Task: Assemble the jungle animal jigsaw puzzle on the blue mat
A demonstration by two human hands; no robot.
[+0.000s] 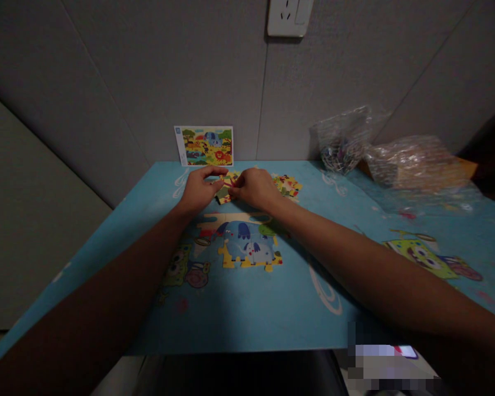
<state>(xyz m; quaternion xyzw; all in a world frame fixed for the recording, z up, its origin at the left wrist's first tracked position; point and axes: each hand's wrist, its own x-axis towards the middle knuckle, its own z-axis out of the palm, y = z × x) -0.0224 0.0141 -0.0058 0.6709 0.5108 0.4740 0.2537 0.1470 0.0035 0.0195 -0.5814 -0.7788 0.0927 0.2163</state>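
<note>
My left hand (pixel 200 190) reaches to the left side of a pile of loose jigsaw pieces (pixel 223 195), thumb and index finger apart at its edge. Over the same pile, my right hand (pixel 256 187) has its fingers pinched together on a puzzle piece, mostly hidden by the fingers. More loose pieces (pixel 287 185) show to the right of that hand. Nearer to me lies a joined section of puzzle (pixel 249 245) with a large blue elephant and a smaller one. Its upper border and tabbed lower edge show.
A picture card (pixel 207 146) of the animal scene leans against the grey wall (pixel 148 71). Clear plastic bags (pixel 412 165) with contents lie at the back right of the blue cartoon-printed tabletop (pixel 239 313). A wall socket (pixel 289 17) is above.
</note>
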